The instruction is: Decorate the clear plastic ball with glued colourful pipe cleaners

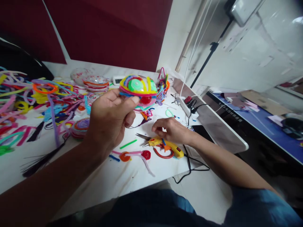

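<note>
My left hand [111, 118] is raised above the white table [113, 179] and grips a clear dome wrapped in bright pipe cleaners [138, 88], thumb on its lower rim. My right hand [171, 129] rests low on the table with fingers curled, touching the yellow glue gun [165, 147]. Whether it grips the gun or only lies on it is unclear. Scissors [144, 137] lie just left of that hand, beside the gun's tip.
A heap of coloured pipe cleaners [35, 101] covers the table's left side. More clear domes [94, 82] stand at the back. A white power strip [189, 107] and black cables run along the right edge. Small pipe-cleaner coils [132, 155] lie near the front.
</note>
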The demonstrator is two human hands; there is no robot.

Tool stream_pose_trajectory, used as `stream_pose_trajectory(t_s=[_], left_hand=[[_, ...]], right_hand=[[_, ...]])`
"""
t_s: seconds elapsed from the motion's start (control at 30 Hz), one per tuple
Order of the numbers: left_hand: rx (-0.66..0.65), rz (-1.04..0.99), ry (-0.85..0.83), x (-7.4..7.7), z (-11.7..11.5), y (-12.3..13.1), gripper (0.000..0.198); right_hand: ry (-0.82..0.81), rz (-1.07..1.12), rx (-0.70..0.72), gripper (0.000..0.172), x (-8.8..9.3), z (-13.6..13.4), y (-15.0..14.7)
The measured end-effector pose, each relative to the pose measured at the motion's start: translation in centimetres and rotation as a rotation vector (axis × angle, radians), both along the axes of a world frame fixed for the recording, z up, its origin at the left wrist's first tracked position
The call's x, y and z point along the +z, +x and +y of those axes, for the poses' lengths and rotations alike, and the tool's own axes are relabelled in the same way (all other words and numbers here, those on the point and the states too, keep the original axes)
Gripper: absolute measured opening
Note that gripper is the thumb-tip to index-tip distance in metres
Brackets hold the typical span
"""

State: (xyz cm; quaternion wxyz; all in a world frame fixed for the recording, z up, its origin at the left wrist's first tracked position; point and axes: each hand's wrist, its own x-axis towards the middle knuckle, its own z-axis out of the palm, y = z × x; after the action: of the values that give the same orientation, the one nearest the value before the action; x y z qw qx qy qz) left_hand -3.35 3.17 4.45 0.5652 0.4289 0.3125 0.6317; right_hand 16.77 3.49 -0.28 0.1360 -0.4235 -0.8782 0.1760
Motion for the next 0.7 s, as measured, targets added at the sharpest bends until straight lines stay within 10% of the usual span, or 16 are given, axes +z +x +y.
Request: stream_pose_trajectory(t_s=[0.7], left_hand=[[0.024,-0.024,-0.018,0.5,-0.1,-0.2,0.027]], right_hand=[[-0.054,-0.473,0.165,0.012,-1.2,4.6,-4.1]])
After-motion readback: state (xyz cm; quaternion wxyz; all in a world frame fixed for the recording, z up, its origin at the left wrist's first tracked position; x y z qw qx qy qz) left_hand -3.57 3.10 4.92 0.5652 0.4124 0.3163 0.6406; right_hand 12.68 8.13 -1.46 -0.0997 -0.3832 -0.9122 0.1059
